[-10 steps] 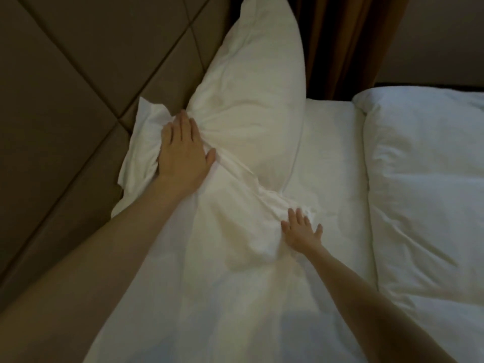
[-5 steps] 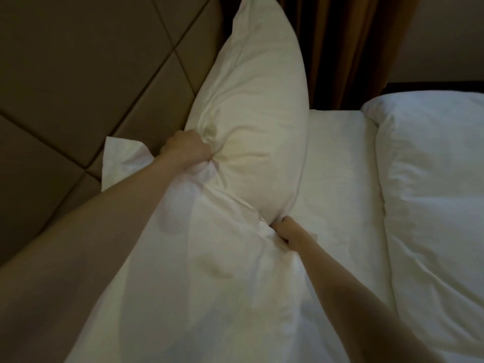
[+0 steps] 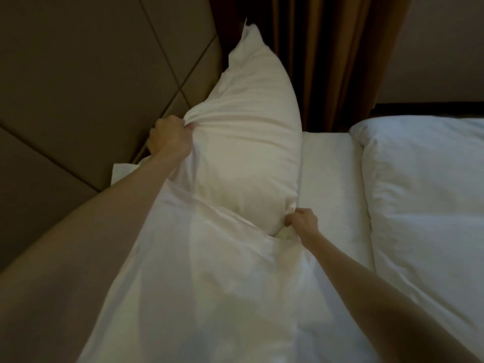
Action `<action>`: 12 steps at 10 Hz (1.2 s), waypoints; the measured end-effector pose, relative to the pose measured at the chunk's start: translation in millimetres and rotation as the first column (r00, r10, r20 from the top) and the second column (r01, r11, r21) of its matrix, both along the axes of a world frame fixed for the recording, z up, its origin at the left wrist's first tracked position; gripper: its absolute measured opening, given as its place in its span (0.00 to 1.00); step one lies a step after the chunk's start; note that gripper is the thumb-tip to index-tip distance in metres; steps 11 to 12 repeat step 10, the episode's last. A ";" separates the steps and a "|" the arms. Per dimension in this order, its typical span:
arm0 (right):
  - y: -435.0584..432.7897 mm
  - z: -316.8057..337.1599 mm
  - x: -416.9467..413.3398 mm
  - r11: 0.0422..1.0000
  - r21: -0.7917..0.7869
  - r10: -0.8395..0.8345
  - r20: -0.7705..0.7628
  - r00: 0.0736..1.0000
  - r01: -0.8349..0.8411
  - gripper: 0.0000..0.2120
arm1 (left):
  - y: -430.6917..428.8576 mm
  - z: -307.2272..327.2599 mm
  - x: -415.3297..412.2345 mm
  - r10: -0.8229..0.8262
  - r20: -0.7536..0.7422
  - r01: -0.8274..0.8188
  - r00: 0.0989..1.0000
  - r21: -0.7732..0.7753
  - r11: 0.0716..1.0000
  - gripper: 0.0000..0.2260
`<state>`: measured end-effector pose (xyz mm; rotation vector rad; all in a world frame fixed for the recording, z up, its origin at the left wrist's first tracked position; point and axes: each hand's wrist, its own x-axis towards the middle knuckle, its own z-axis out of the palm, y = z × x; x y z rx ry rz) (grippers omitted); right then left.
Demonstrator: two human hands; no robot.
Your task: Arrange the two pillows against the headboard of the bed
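A: Why gripped at two corners like that?

B: Probably to keep the far pillow point(image 3: 251, 142) on its edge and steer it. Left hand point(image 3: 170, 137) closed in a fist on the corner nearest the headboard point(image 3: 91, 74), cloth bunched between the fingers. Right hand point(image 3: 301, 221) closed too, pinching the lower corner on the side away from the headboard. With both ends held, easy to tilt the whole thing back against the panels.

A: Already leaning on the headboard?

B: Close beside it, upper corner pointing up, but cannot tell about real contact along the back. Looks lifted or half-standing, not yet settled.

A: And the second pillow?

B: Near pillow point(image 3: 209, 284) flat along the foot of the headboard, partly under the far one, lower end out of view. Seems in place already, only a judgement. Left forearm across its corner.

A: Risk?

B: Soft filling, so likely to sag or fold once released. Better to press the bottom edge down before letting go.

A: Surface and room?

B: White sheet point(image 3: 330, 179) stretched over the mattress, further from the headboard than the pillows. Beyond that, a thick white duvet point(image 3: 424, 205), folded back and a little wrinkled. Headboard padded, brown, divided by seams into large panels. Beside its far end, a brown curtain point(image 3: 327, 61) in long folds, then plain wall point(image 3: 445, 48). Dim, warm light everywhere.
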<state>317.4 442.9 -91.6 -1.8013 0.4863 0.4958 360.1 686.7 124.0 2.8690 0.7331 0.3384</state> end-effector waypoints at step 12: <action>-59.2 15.8 -101.6 0.547 -0.509 0.666 -0.215 0.714 -0.664 0.18 | -12.9 -63.0 -160.5 -0.287 -0.472 0.477 0.834 0.353 0.805 0.17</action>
